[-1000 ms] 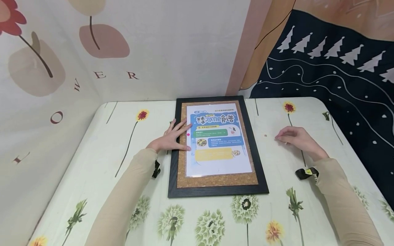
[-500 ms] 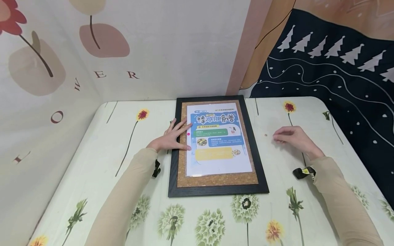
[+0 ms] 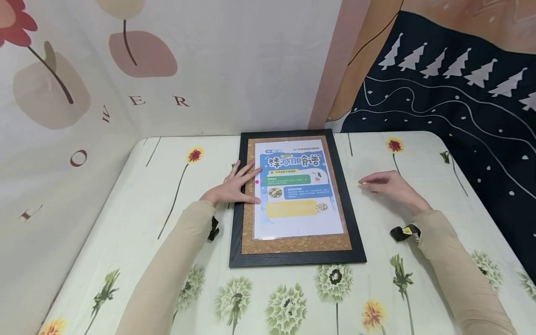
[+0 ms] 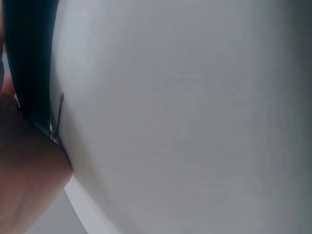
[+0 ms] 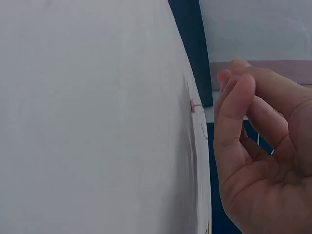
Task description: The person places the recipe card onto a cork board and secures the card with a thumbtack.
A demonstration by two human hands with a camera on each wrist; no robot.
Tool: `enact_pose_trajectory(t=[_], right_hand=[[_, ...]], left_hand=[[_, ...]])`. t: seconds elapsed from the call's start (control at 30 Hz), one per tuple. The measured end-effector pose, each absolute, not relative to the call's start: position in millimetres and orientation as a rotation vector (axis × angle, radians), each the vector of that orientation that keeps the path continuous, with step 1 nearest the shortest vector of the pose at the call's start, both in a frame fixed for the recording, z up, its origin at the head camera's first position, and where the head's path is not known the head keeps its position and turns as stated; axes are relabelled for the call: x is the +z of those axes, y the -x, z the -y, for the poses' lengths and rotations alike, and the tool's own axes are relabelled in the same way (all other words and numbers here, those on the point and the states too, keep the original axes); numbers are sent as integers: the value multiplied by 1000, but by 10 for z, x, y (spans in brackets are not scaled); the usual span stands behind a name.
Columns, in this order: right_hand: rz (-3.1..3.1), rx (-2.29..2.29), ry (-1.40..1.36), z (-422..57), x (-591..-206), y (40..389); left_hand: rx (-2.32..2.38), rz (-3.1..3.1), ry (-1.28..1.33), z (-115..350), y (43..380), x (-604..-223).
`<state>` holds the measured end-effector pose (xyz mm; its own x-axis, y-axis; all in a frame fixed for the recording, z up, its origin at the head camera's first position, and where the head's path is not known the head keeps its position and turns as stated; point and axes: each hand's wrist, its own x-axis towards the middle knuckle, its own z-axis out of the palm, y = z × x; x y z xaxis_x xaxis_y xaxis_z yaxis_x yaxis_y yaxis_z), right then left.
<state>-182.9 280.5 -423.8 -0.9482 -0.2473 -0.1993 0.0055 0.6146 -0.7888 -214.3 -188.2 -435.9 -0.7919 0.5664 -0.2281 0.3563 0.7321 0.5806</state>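
Note:
My left hand (image 3: 234,187) rests with spread fingers on the left side of a black-framed cork board (image 3: 297,246), fingertips on the edge of a printed sheet (image 3: 301,228). A bright pink pin head (image 3: 257,182) shows at the sheet's left edge. My right hand (image 3: 391,185) is low over the table, right of the board, its fingertips at a small push pin (image 3: 363,183). In the right wrist view the push pin (image 5: 192,105) lies on the table with its point showing, apart from the bent fingers (image 5: 235,105). Only part of the left hand (image 4: 29,170) shows in the left wrist view.
A flower-printed cloth (image 3: 167,279) covers the table. A pale curtain (image 3: 230,70) hangs behind, and a dark tree-patterned cloth (image 3: 439,102) hangs at the right. Each wrist carries a black strapped device (image 3: 403,232).
My right hand has moved left along the table until its fingertips reach the push pin. The left hand, board and sheet stay as they were.

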Motion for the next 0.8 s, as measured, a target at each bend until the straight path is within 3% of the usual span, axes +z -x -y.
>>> enact_pose_trajectory(t=[0.8], right_hand=[[-2529,-1323,230,-2452,-4237,1974]], left_hand=[[739,-2550,-692,1881,2134,-4350]])
